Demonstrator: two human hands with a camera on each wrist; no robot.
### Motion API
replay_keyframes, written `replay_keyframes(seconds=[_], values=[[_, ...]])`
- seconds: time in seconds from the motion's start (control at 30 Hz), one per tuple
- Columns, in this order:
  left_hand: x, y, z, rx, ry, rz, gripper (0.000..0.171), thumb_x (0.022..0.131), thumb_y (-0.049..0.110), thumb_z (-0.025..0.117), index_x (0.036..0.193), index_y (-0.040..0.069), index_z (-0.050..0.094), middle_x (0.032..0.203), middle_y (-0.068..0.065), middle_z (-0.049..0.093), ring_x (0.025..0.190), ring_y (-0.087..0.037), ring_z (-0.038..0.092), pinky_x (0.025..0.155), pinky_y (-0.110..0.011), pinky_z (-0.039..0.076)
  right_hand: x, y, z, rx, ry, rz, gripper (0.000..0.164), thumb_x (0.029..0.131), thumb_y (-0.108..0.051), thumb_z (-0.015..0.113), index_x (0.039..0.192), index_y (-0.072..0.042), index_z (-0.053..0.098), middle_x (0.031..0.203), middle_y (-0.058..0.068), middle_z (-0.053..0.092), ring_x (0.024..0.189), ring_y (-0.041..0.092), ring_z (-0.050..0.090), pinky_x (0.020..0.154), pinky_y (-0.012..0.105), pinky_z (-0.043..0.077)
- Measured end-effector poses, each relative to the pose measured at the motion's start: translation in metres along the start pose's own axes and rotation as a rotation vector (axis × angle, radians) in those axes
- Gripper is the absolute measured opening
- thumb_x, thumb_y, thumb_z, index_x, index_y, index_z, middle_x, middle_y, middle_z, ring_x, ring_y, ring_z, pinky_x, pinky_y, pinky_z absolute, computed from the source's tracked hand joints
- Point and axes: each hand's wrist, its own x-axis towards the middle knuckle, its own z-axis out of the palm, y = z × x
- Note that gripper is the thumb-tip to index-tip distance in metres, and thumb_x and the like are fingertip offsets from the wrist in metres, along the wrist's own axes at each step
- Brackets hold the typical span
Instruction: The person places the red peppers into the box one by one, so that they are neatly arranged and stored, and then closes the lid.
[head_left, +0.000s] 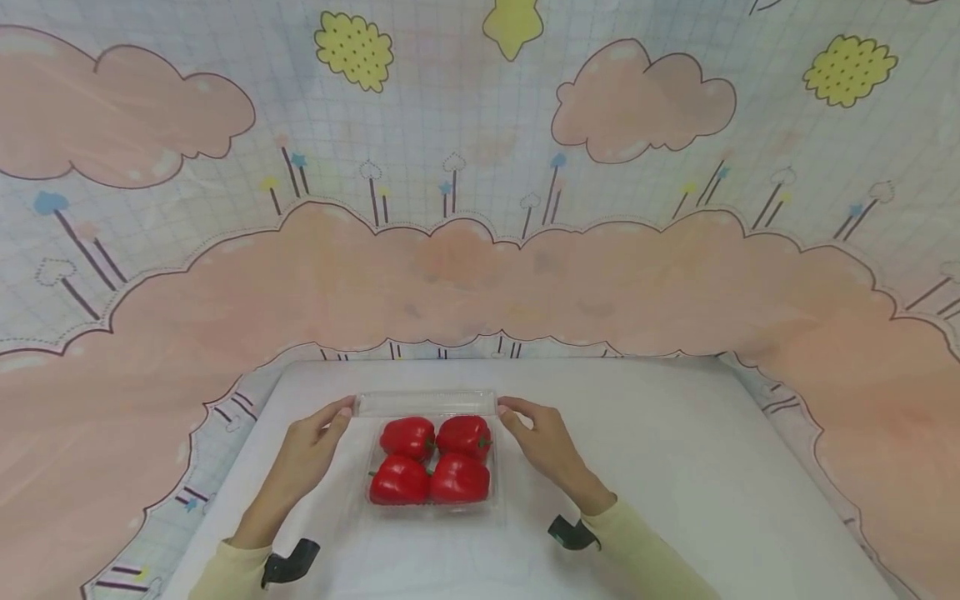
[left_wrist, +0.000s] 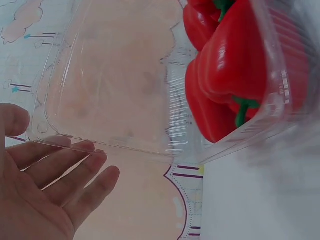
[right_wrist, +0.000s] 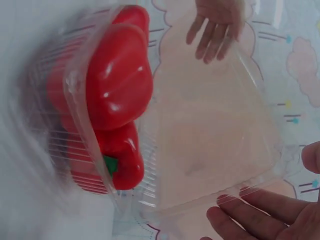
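Observation:
Several red bell peppers (head_left: pixel 461 478) with green stems sit in a clear plastic clamshell box (head_left: pixel 432 512). Its hinged lid (head_left: pixel 426 404) stands raised at the far side. At the lid's left edge, the left hand (head_left: pixel 311 446) touches the plastic with nearly straight fingers. The right hand (head_left: pixel 546 442) does likewise at the right edge. In the left wrist view, the fingertips (left_wrist: pixel 86 146) lie along the lid's rim, with the thumb apart from them near the corner. The right wrist view has the fingers (right_wrist: pixel 250 210) against the rim and the thumb off the lid.
The box stands on a white table (head_left: pixel 645 467). Behind and around it hangs a cloth backdrop (head_left: pixel 525 283) with clouds and stars. Dark wrist-worn cameras (head_left: pixel 291 562) sit at both cuffs of the pale yellow sleeves (head_left: pixel 648 546).

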Motion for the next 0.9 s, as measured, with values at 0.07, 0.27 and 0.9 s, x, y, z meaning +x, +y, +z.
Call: replay_keyframes(seconds=[0.07,0.27,0.9], values=[[-0.002,-0.002,0.002,-0.008,0.001,0.007,0.047,0.105,0.028,0.041,0.138,-0.004,0.052,0.136,-0.025,0.058,0.124,-0.046,0.057,0.095,-0.057,0.051,-0.001,0.003,0.001,0.006,-0.006,0.002,0.044,0.099,-0.038,0.054,0.131,-0.01,0.063,0.135,0.01,0.063,0.13,0.034,0.055,0.106,0.059,0.046],[-0.006,-0.006,0.008,-0.027,0.003,0.005,0.045,0.105,0.026,0.044,0.138,-0.003,0.051,0.137,-0.025,0.057,0.124,-0.045,0.057,0.094,-0.055,0.052,-0.003,0.01,0.004,0.022,-0.02,0.004,0.04,0.099,-0.033,0.054,0.134,-0.015,0.061,0.14,0.01,0.06,0.133,0.034,0.052,0.107,0.06,0.045],[-0.012,-0.02,0.022,-0.152,-0.045,-0.106,0.042,0.102,0.023,0.05,0.141,0.006,0.051,0.145,-0.023,0.051,0.12,-0.045,0.06,0.094,-0.06,0.052,-0.007,0.032,0.022,0.048,-0.072,0.021,0.045,0.098,-0.022,0.055,0.142,-0.017,0.051,0.148,0.01,0.051,0.136,0.035,0.049,0.106,0.056,0.048]])
